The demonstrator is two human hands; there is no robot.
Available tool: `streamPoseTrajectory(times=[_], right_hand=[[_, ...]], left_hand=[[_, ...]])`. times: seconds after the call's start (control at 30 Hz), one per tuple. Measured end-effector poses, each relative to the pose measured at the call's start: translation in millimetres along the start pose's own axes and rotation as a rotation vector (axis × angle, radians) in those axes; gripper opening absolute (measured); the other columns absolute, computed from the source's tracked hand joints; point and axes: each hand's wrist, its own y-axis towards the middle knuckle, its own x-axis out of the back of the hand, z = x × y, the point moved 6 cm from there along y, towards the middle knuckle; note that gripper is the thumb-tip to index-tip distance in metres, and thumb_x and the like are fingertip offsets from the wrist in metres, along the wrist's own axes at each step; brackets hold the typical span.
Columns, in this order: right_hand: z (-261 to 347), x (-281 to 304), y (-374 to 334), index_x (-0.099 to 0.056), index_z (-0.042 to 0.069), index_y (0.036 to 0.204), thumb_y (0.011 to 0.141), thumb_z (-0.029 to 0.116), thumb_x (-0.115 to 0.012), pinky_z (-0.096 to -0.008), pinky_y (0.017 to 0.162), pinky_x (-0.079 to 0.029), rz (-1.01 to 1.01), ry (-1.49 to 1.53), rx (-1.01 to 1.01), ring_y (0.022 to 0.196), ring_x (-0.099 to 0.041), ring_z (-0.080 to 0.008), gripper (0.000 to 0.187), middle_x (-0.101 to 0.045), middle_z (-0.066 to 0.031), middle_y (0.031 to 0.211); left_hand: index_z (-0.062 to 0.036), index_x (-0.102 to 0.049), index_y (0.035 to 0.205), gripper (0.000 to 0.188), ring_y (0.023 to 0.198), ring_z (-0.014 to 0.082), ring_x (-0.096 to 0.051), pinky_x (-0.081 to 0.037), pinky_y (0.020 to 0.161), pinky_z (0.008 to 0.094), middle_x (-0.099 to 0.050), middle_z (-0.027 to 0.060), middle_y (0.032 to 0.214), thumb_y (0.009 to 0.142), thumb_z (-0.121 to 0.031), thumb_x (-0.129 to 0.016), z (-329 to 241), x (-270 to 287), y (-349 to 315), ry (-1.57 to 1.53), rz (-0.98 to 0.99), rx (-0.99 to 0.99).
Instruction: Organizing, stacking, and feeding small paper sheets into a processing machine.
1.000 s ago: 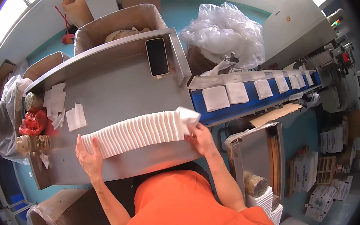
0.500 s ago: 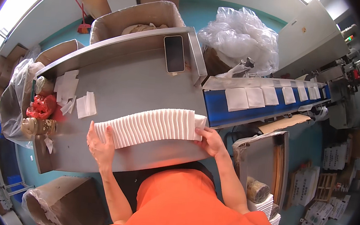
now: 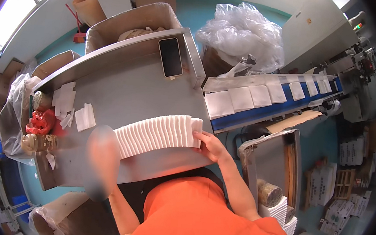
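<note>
A long, curved row of folded white paper napkins (image 3: 154, 134) stands on edge on the grey metal table (image 3: 123, 88). My right hand (image 3: 212, 147) holds the right end of the row, thumb and fingers closed on the outermost napkins. Beside the row's left end, my left hand (image 3: 104, 159) is smeared, so its fingers cannot be made out. A few loose folded napkins (image 3: 85, 117) lie beyond that hand, near some white paper scraps (image 3: 64, 99).
A blue conveyor belt (image 3: 230, 121) carrying flat white napkins (image 3: 242, 99) meets the table at the right. A phone (image 3: 170, 58) lies at the back. Tape rolls (image 3: 38, 143) and a red plastic bag (image 3: 41, 121) sit at the left. An open carton (image 3: 271, 166) stands right.
My left hand has shifted down and blurred beside the row's left end. My right hand keeps hold of the other end. Napkins on the belt have come closer to the table.
</note>
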Motion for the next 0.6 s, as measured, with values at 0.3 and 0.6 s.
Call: streamPoseTrajectory(times=[0.3, 0.6], right_hand=[[19, 3, 5, -0.054, 0.001, 0.129, 0.097, 0.025, -0.06, -0.0262, 0.08, -0.049, -0.361, 0.047, 0.409, 0.103, -0.059, -0.0124, 0.041, -0.063, -0.0027, 0.113], [28, 39, 9, -0.054, 0.004, 0.126, 0.098, 0.029, -0.059, -0.0321, 0.089, -0.052, -0.22, 0.286, 0.374, 0.104, -0.062, -0.0192, 0.038, -0.064, -0.0097, 0.115]], left_hand=[[-0.0028, -0.044, 0.14, 0.068, 0.126, 0.038, -0.047, -0.034, 0.107, 0.0477, -0.051, 0.021, 0.135, 0.094, -0.05, -0.058, 2, -4, 0, 0.012, -0.023, -0.014], [-0.0038, -0.043, 0.141, 0.068, 0.128, 0.0403, -0.045, -0.034, 0.108, 0.0476, -0.05, 0.0238, 0.135, 0.094, -0.05, -0.058, -5, -6, -5, -0.007, 0.013, -0.061]])
